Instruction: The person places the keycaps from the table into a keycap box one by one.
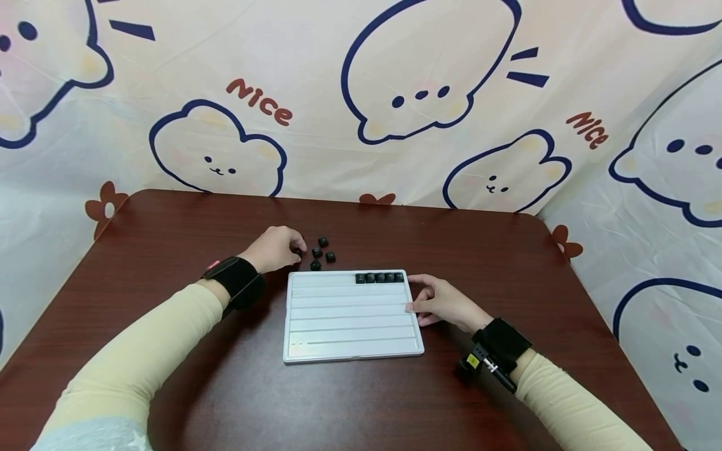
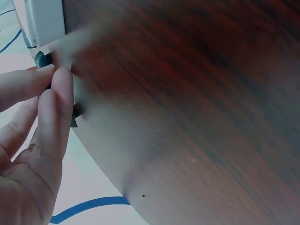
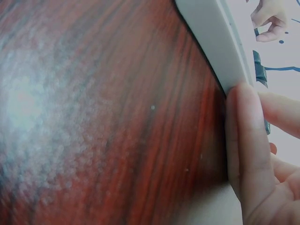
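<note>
A white ridged board (image 1: 350,316) lies flat on the table, with a row of several small black keycaps (image 1: 380,277) along its top right. My right hand (image 1: 445,304) grips the board's right edge; in the right wrist view its fingers (image 3: 248,112) lie along the white side wall. Left of the board's far edge, my left hand (image 1: 274,248) pinches one black keycap (image 1: 296,252) between thumb and fingertips. The fingers largely cover that keycap in the left wrist view. Several loose keycaps (image 1: 317,252) lie beside the left hand, behind the board.
The dark brown wooden table (image 1: 225,388) has rounded far corners. Behind it hangs a pale curtain (image 1: 316,163) printed with cartoon bears. Both wrists wear black straps (image 1: 239,282), and a small device (image 1: 479,363) is mounted on the right one.
</note>
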`<state>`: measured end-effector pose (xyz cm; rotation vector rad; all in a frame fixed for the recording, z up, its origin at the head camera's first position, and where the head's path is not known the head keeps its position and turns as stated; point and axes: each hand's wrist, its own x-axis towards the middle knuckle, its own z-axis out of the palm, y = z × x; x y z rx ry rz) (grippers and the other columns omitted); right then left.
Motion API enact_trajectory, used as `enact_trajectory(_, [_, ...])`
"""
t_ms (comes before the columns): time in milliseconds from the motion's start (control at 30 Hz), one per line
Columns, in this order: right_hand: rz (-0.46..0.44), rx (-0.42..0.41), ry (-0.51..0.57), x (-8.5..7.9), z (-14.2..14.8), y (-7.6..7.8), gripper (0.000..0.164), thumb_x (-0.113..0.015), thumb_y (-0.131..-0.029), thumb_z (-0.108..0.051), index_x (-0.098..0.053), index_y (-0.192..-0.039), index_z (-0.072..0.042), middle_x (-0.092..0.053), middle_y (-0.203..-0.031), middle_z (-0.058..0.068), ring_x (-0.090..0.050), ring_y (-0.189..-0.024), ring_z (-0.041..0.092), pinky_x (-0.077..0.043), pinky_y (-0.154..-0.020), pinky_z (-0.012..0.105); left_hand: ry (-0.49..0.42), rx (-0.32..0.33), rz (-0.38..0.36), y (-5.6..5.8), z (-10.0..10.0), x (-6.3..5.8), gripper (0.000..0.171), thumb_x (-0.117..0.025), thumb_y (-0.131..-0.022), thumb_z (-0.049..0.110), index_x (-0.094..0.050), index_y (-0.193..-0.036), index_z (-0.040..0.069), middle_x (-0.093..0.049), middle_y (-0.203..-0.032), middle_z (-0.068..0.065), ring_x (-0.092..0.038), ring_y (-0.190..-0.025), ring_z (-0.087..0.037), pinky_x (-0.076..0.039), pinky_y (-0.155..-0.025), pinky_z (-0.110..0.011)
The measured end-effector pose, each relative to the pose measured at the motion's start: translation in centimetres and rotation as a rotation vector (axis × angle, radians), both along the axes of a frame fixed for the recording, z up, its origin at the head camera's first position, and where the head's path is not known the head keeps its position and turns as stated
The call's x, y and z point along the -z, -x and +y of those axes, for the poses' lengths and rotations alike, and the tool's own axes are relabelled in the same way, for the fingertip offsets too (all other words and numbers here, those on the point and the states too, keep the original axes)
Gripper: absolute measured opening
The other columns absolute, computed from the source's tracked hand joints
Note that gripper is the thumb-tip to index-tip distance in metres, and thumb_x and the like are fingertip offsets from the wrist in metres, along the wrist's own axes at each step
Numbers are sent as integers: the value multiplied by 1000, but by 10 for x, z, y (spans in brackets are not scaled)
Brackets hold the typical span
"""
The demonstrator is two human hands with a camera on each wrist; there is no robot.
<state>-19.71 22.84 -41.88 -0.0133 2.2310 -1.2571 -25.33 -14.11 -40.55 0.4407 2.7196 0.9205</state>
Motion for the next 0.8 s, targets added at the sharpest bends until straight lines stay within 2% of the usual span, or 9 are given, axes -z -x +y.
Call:
enact_trajectory(333, [1,-3,8,-1,1,0,72,-75,-93,-5,-37,-154,0,-63,-87,13,-64,-67,17,-59,-63,30,-15,-14,13,0,1,5,14,-76,-92,4,-76,-106,2,-72,-110,-15,-61,-99,-30,-52,-96,-44])
enact_trajectory(633, [-9,-1,5,-1,0,1,72,-76,-93,-6,-37,-154,0,-64,-87,13,-65,-67,18,-59,-63,31,-42,-25,51,-2,-1,-2,9,-73,-93,1,-74,-102,3,-71,-111,-14,-61,-99,-29,-52,-94,-44])
enact_trajectory(800, [-11,-1,2,-1,0,1,73,-76,-93,-6,-37,-154,0,-64,-88,13,-64,-67,18,-59,-63,31,-55,-25,46,-4,-1,-4,17,-74,-93,1,-73,-110,2,-71,-113,-15,-63,-104,-30,-52,-97,-46])
